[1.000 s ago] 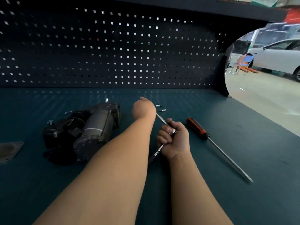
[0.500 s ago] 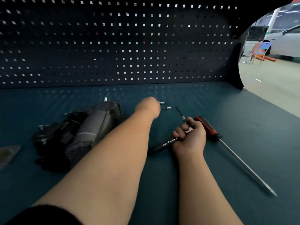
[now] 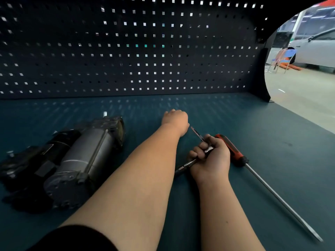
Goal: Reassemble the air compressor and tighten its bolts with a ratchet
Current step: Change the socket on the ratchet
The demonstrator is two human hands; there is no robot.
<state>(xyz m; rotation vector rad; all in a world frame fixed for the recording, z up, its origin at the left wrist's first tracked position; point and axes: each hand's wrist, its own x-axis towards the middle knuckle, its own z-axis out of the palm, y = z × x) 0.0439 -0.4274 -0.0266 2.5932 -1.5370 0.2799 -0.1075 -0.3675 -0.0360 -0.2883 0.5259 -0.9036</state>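
Air compressor: on its side on the tabletop, left of the left forearm, untouched; probably parked there until the next part is ready to fit.
Left hand: stretched forward, right of the compressor's far end, knuckles up, fingers hidden underneath; holding something or nothing, impossible to tell; likely reaching for something small.
Right hand: fist wrapped around a slim metal tool, taken for the ratchet; tip poking out ahead, handle end trailing behind; kept ready for tightening.
Screwdriver: red-handled, flat on the tabletop just behind the right hand; set aside.
Count: one compressor, one ratchet, one screwdriver, two hands.
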